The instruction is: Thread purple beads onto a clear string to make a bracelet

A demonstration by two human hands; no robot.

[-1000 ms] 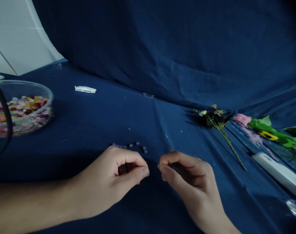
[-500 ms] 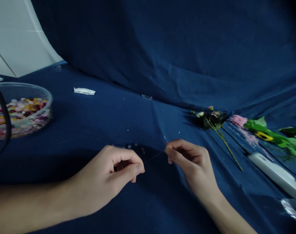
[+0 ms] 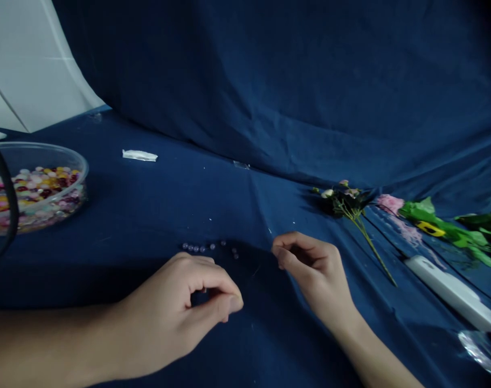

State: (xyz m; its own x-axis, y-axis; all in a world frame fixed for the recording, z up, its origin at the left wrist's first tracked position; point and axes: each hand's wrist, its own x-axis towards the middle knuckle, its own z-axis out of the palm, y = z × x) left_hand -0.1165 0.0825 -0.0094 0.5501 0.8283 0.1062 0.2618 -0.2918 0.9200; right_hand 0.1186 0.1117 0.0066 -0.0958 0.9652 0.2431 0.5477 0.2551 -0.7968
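Note:
My left hand [image 3: 202,302] is closed in a pinch, thumb against the fingertips, low over the blue cloth. Across a small gap to the right, my right hand [image 3: 310,261] pinches in the same way, a little higher in the view. Between them a short stretch of very fine thread [image 3: 256,269] shows faintly; its ends at the fingertips are too thin to make out. Just beyond my left hand, several small purple beads [image 3: 195,248] lie in a loose curved row on the cloth, touching neither hand.
A clear round tub [image 3: 85,167] of multicoloured beads stands at the left behind a dark curved bar [image 3: 11,199]. A white strip [image 3: 140,156] lies further back. Artificial flowers [image 3: 354,207], a white power strip [image 3: 451,291] and a shiny clear object [image 3: 477,353] lie at the right.
My left hand has moved slightly down, uncovering more of the purple beads. The thread, earlier drawn straight between both hands, is now barely visible. My right hand has hardly moved.

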